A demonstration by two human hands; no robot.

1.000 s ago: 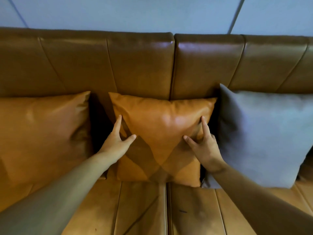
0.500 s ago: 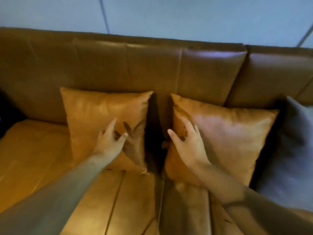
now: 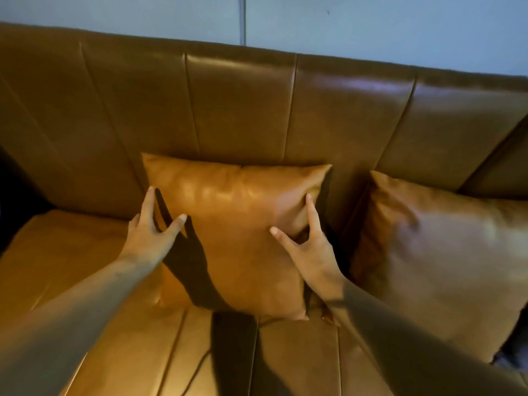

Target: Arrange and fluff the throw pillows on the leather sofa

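A tan leather throw pillow (image 3: 237, 224) stands upright against the backrest of the brown leather sofa (image 3: 243, 104). My left hand (image 3: 148, 235) clasps its left edge, thumb on the front face and forefinger along the side. My right hand (image 3: 308, 247) clasps its right edge, thumb on the face, forefinger pointing up, and the leather dents under the curled fingers. A second tan pillow (image 3: 445, 258) leans against the backrest to the right, a dark gap apart from the first.
A sliver of a grey pillow (image 3: 511, 358) shows at the lower right corner. The sofa seat (image 3: 71, 267) stretches to the left, ending in a dark area at the far left. A pale wall (image 3: 371, 30) rises behind the backrest.
My view has swung left. Both hands left the middle tan pillow, crossed over, and now hold the left tan pillow by its sides. The grey pillow has nearly slid out of view.
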